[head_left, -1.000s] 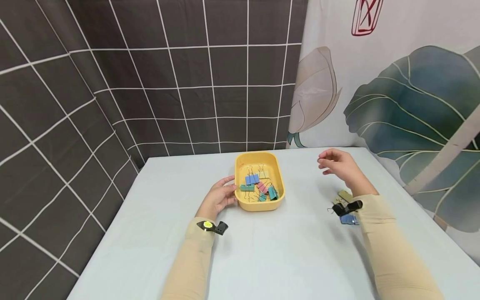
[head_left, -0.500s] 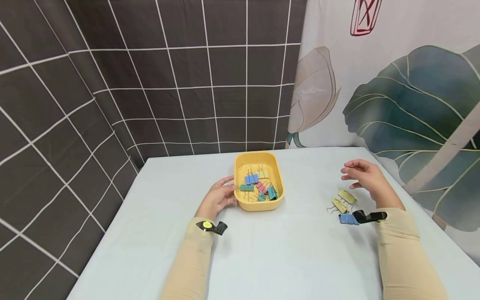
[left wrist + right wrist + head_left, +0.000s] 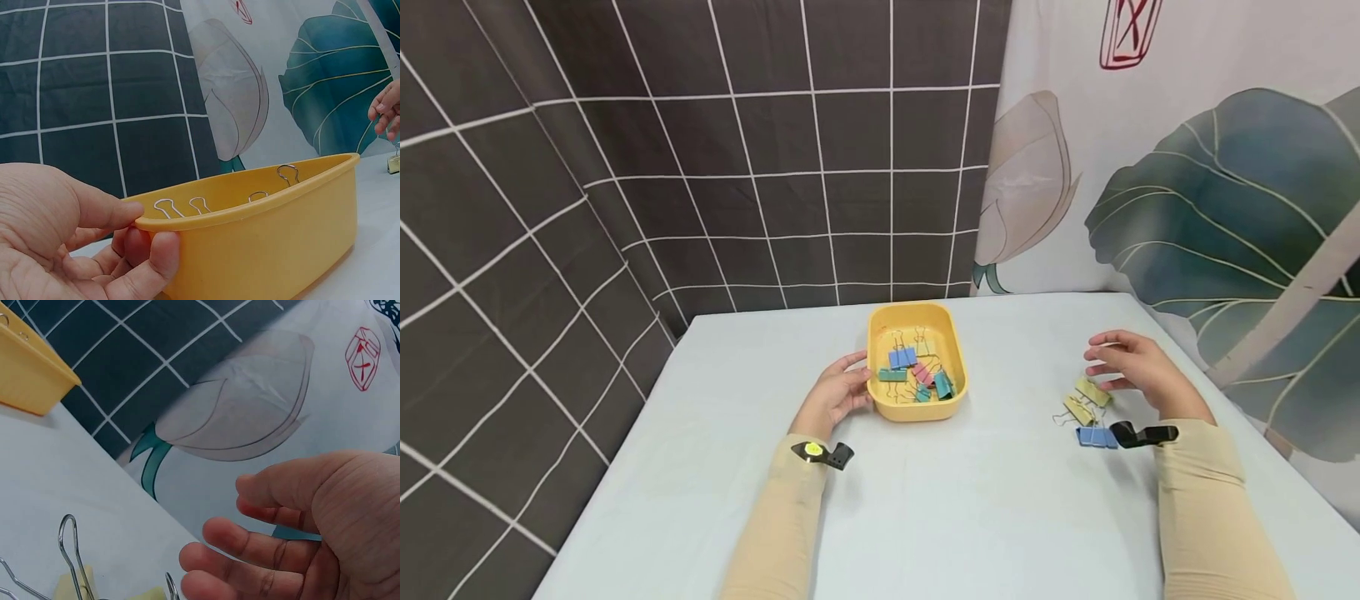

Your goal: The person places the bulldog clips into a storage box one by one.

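Note:
My left hand [image 3: 835, 396] holds the left side of a yellow plastic tray [image 3: 957, 407]; in the left wrist view its fingers [image 3: 164, 253] curl against the rim near a corner. Inside the tray lie several binder clips, among them a blue binder clip [image 3: 902, 358], a pink one and green ones. My right hand [image 3: 1138, 371] hovers with loosely bent fingers, holding nothing, right above a yellow binder clip [image 3: 1093, 391]. Beside that lie a second yellow binder clip [image 3: 1078, 410] and a blue binder clip [image 3: 1097, 437], which is close to my right wrist.
A white table [image 3: 985, 517] carries everything. Behind it hangs a dark gridded curtain [image 3: 775, 208], joined on the right by a white cloth [image 3: 1060, 50] with a leaf and flower print.
My right hand has moved right from between the tray and the loose clips, then lowered slightly to the yellow clips, uncovering them. My left hand and the tray stay put.

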### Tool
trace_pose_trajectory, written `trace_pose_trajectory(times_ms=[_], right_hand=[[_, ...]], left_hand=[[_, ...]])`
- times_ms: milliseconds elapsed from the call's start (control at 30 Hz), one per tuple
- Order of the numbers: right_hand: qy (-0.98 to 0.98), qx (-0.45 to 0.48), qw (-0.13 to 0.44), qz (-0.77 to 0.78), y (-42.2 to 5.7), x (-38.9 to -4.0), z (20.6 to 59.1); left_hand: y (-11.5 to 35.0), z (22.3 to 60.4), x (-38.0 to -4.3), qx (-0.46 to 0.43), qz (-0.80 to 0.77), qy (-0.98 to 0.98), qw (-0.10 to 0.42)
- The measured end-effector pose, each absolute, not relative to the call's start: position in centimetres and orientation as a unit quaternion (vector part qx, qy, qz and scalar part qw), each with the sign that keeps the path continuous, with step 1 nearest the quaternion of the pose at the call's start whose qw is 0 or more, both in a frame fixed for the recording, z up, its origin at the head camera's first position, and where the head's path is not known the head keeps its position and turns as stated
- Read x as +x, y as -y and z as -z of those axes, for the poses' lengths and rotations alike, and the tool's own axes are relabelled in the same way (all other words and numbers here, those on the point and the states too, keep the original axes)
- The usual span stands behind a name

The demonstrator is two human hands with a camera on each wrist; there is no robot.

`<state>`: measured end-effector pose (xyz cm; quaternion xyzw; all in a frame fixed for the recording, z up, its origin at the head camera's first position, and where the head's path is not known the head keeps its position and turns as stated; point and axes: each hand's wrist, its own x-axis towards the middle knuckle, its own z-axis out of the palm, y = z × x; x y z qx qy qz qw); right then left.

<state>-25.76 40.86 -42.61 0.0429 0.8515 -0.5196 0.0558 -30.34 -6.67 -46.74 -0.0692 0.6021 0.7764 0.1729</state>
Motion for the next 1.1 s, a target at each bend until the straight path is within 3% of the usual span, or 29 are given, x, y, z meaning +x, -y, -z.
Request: trace_pose_trajectory(times_ms=[1100], right_hand=[[-0.867, 0.006, 0.123, 0.482, -40.2, -26.4, 43.8]], left_hand=[[6.6, 46.6, -29.9, -0.07, -0.768, -0.615, 0.164]])
